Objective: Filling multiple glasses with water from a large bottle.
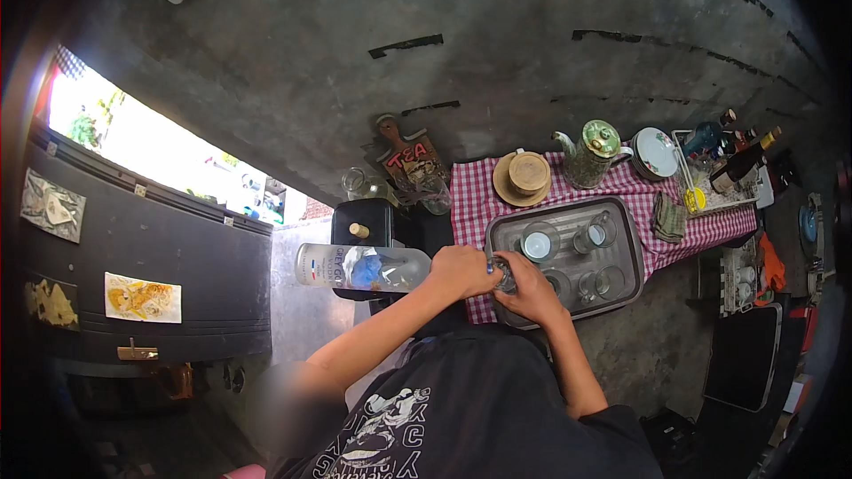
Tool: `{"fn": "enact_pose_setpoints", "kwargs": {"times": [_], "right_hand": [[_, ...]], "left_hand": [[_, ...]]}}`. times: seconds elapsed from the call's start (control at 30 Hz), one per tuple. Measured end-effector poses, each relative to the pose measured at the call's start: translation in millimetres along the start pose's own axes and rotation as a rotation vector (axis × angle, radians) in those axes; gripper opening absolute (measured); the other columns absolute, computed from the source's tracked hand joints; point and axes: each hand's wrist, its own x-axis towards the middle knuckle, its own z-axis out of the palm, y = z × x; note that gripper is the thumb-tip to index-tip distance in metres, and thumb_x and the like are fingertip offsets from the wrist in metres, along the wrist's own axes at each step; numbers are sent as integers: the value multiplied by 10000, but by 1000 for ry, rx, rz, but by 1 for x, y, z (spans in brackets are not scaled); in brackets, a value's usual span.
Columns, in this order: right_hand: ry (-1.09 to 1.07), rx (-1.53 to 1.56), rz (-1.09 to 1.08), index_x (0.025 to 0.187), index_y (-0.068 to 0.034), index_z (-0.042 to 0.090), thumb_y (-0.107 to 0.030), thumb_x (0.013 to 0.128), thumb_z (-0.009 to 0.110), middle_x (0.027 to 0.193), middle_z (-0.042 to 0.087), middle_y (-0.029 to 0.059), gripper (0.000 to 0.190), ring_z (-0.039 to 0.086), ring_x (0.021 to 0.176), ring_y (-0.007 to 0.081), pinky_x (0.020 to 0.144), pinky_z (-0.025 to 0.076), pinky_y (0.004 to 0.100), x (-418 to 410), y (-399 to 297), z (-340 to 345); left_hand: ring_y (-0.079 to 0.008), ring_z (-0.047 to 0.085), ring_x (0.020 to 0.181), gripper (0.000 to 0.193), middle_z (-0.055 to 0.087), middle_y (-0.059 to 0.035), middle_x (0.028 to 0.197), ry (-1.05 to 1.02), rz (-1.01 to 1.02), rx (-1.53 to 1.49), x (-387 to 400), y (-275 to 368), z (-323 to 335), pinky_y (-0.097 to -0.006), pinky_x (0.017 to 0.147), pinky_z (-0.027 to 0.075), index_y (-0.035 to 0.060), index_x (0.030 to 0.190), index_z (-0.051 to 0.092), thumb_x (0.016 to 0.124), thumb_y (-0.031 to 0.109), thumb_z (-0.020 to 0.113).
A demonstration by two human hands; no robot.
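My left hand (459,271) is closed around the neck of a Grey Goose vodka bottle (326,267). The bottle lies tipped on its side, its mouth toward a small clear glass (504,279). That glass is held in my right hand (532,293), over the left edge of a brown tray (632,239). Whether liquid is flowing is hidden by my fingers. On the tray stand a glass cup (540,243) with a pale round inside, two glass mugs (589,237) (604,283), and another clear glass (558,285) partly behind my right hand.
A red-checked cloth (469,193) covers the table under the tray. Behind stand a lidded cup on a saucer (529,176), a green teapot (589,159), stacked plates (655,153) and a rack of bottles (725,179). A cork (359,231) rests on a black stand (343,216).
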Motion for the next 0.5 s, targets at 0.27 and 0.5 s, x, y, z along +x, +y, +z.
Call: {"fn": "enact_pose_setpoints", "kwargs": {"times": [0.27,0.5], "right_hand": [[-6,-18,13,1250,6,467,-59,667,736,1134,566,191,645,546,1086,380,932,450,415,1,-2,0],[-1,-2,13,1249,2,469,-60,668,730,1145,567,188,640,546,1096,378,938,450,415,2,-1,0]], "left_hand": [[-362,688,768,535,684,-226,786,-1,6,1,1,-1,1,-454,700,552,-10,779,707,801,470,471],[-362,687,777,530,685,-225,797,-7,-3,-9,0,1,-1,-455,703,552,-9,785,708,797,468,479]]}}
